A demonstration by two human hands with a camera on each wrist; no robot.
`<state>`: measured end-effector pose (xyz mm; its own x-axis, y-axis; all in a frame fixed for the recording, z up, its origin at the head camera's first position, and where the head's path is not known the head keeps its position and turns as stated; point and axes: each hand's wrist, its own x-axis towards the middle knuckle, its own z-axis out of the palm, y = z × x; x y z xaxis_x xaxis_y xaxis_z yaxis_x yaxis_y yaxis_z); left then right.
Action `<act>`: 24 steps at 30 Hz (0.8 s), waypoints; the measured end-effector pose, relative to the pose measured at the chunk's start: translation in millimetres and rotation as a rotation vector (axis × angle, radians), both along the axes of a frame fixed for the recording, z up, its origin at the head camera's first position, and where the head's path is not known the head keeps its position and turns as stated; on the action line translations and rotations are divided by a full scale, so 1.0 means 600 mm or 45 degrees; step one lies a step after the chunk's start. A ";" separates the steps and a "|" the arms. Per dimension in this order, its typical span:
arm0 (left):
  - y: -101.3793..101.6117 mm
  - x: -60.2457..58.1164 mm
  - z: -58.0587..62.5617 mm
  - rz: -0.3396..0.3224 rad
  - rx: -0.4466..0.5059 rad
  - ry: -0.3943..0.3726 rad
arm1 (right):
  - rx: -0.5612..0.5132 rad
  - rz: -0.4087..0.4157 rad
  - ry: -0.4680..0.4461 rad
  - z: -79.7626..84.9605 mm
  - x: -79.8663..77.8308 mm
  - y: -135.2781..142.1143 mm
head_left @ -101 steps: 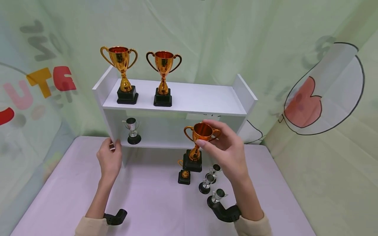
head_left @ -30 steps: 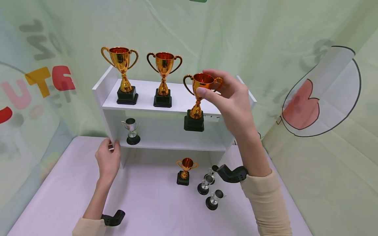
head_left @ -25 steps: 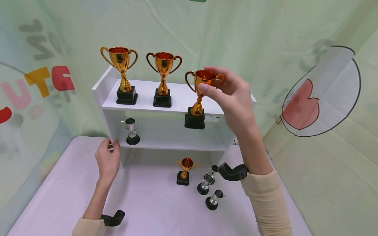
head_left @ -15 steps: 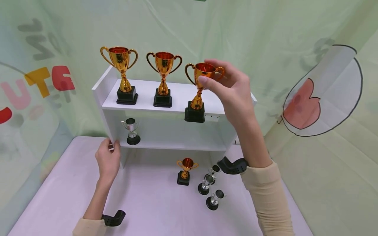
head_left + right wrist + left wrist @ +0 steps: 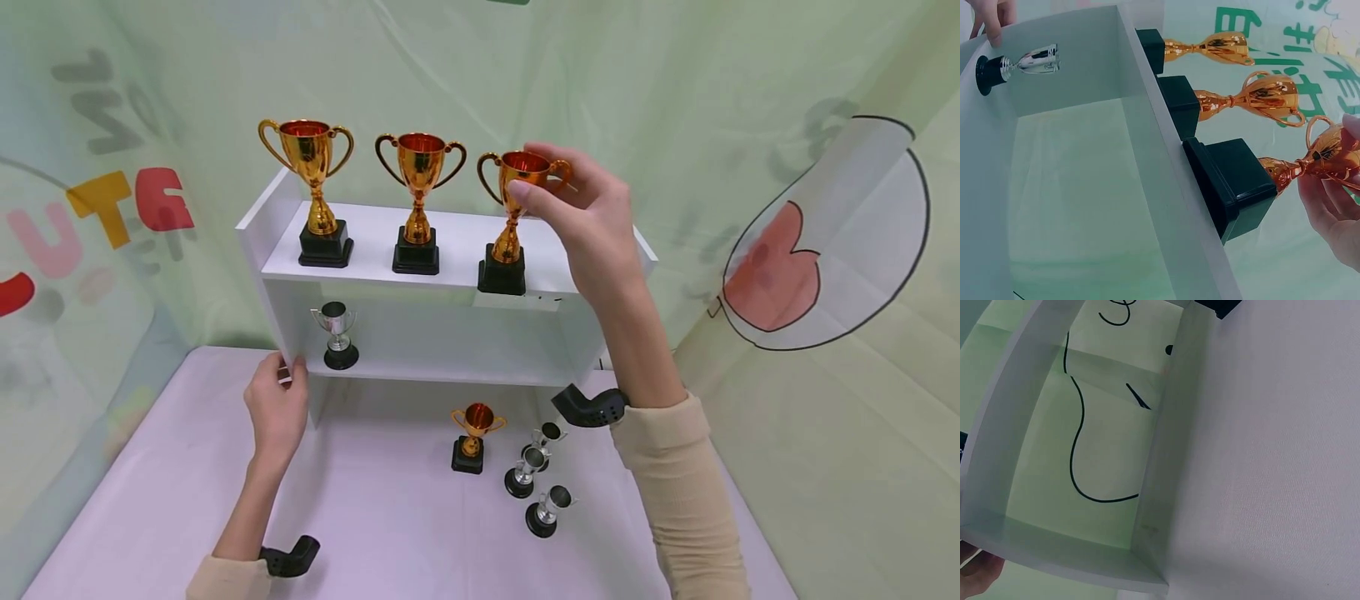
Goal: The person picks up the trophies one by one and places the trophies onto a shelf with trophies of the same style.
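Observation:
My right hand (image 5: 592, 221) pinches a gold trophy (image 5: 502, 271) by its cup, thumb in front and fingers behind. Its black base overlaps the front edge of the top board of the white shelf (image 5: 465, 260); in the right wrist view the base leans, its underside partly showing beside the board. Two more gold trophies, one at the left (image 5: 324, 242) and one in the middle (image 5: 416, 250), stand upright on that board. My left hand (image 5: 276, 408) grips the shelf's left side panel around the middle level. Beside it, a small silver trophy (image 5: 341, 354) stands on the middle board.
On the lilac-covered table (image 5: 390, 533), a small gold trophy (image 5: 468, 454) stands before the shelf. Several small silver trophies, including the front one (image 5: 546, 517), stand to its right. A pale green curtain (image 5: 570, 67) hangs behind.
My right hand has lifted the gold trophy from low in front of the shelf up to the top board, rising and shifting slightly right lately. My left hand keeps its grip on the panel.

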<state>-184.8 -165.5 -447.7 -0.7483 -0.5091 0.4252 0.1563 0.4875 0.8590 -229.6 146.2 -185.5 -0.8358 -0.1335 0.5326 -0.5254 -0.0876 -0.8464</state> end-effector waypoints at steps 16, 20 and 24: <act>-0.001 0.003 -0.005 -0.009 0.018 -0.022 | -0.011 -0.009 -0.080 0.000 -0.035 0.002; -0.001 0.001 -0.004 -0.008 0.014 -0.018 | -0.023 -0.009 -0.097 0.002 -0.040 0.002; -0.002 -0.001 -0.003 -0.007 0.011 -0.008 | -0.030 -0.008 -0.098 0.002 -0.041 0.002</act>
<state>-185.2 -166.5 -449.8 -0.7538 -0.5088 0.4158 0.1533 0.4792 0.8642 -254.1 147.1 -184.5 -0.8753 -0.1161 0.4695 -0.4592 -0.1050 -0.8821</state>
